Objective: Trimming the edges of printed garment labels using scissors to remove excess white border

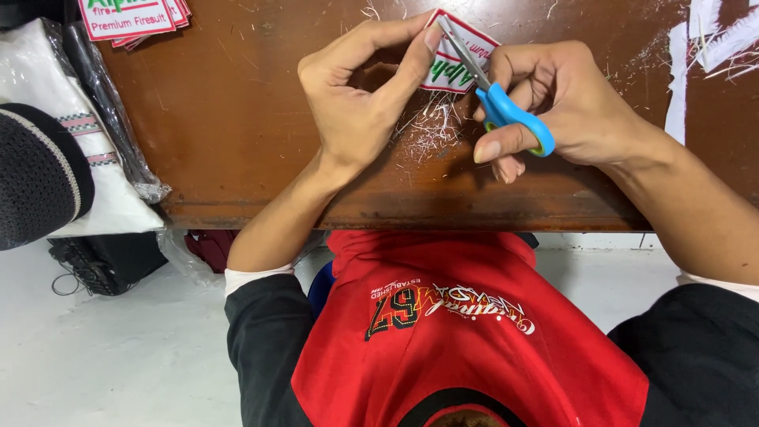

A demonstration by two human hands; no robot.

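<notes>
While left hand (pixel 356 103) pinches the white red-edged patch (pixel 455 59) at upper centre, right hand (pixel 553 107) grips blue scissors (pixel 494 95), trimming its edge; thread scraps (pixel 431 130) litter counter (pixel 237 119). Next, I'd judge: rotate patch.

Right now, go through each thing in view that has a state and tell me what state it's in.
left hand: pinching the patch at its edge
right hand: fingers through the scissors' handles
scissors: blue handles, blades at the patch's edge
patch: white with red border, held above the table
thread trimmings: scattered loose on the table
stack of patches: lying flat, untouched
table: brown, scratched
</notes>
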